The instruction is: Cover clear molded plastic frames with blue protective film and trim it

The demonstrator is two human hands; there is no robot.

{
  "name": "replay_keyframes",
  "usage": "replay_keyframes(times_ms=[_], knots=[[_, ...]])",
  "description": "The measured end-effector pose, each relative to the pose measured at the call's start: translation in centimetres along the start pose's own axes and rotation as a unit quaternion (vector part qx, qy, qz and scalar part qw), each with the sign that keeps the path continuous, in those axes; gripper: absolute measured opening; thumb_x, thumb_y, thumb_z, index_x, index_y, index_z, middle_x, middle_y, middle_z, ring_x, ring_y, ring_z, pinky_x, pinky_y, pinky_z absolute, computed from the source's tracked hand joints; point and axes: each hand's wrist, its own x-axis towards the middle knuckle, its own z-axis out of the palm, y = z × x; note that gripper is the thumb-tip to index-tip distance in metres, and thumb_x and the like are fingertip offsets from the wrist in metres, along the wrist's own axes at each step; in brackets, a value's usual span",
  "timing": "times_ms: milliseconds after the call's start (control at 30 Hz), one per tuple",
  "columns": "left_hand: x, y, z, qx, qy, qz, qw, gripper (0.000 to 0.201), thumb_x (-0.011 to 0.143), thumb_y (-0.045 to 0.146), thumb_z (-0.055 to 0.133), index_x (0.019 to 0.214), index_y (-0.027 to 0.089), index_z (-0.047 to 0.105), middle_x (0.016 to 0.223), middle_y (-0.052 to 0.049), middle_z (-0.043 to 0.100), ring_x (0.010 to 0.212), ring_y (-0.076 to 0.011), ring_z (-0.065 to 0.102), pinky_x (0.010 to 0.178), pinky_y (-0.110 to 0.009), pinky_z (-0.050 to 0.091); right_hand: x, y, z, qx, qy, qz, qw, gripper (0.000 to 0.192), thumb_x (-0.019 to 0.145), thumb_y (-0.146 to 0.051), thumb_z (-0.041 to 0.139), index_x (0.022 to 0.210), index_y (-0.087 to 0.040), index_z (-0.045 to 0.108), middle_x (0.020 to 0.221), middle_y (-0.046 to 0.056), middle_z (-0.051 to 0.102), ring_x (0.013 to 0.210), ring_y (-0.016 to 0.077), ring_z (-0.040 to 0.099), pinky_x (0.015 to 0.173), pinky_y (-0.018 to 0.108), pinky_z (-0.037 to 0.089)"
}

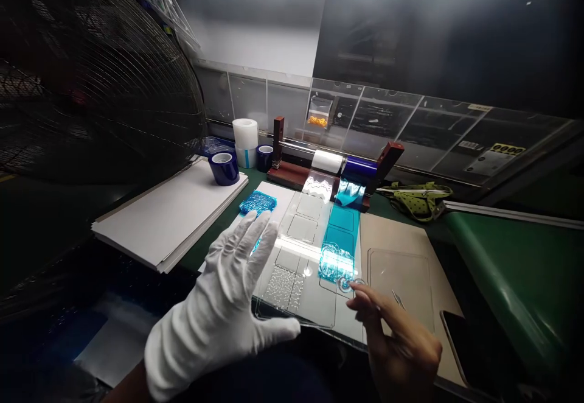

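Observation:
My left hand (232,287), in a white cotton glove, is raised with its fingers stretched out and the thumb apart. It holds nothing. Just beyond its fingertips lies a piece of bubbly blue film (258,203) on a white sheet. My bare right hand (396,330) has thumb and forefinger pinched on a small clear round piece (344,283). That piece is over the lower end of a blue film strip (342,235), which has rounded-square outlines. Left of the strip, a clear film (303,229) has similar outlines; a textured clear patch (283,287) lies nearer me.
A wooden dispenser (292,173) with a white and a blue roll stands behind. White sheets (168,220) are stacked at left under a blue tape roll (223,168). A large fan (114,74) fills the left. Cardboard (410,238), a phone (460,342) and slim metal tweezers (398,299) are at right.

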Motion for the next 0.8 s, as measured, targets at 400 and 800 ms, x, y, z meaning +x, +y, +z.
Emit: replay_keyframes(times_ms=[400, 800], knots=[[2.8, 2.3, 1.1, 0.001, -0.097, 0.108, 0.989, 0.138, 0.047, 0.074, 0.066, 0.146, 0.008, -0.003, 0.155, -0.02, 0.007, 0.141, -0.0398, 0.006, 0.113, -0.05, 0.005, 0.6, -0.7, -0.8, -0.018, -0.041, -0.01, 0.999, 0.013, 0.084, -0.011, 0.06, 0.092, -0.018, 0.068, 0.069, -0.003, 0.069, 0.056, 0.0082, 0.064, 0.057, 0.017, 0.051], [3.0, 0.4, 0.7, 0.0, -0.114, 0.128, 0.985, 0.14, 0.049, 0.074, 0.065, 0.145, 0.006, -0.01, 0.156, -0.017, 0.001, 0.142, -0.0351, 0.001, 0.116, -0.048, 0.0, 1.0, -0.4, -2.2, -0.025, -0.006, 0.042, 0.999, 0.013, 0.084, -0.013, 0.062, 0.091, -0.021, 0.07, 0.068, -0.004, 0.07, 0.057, 0.0096, 0.066, 0.056, 0.018, 0.054]])
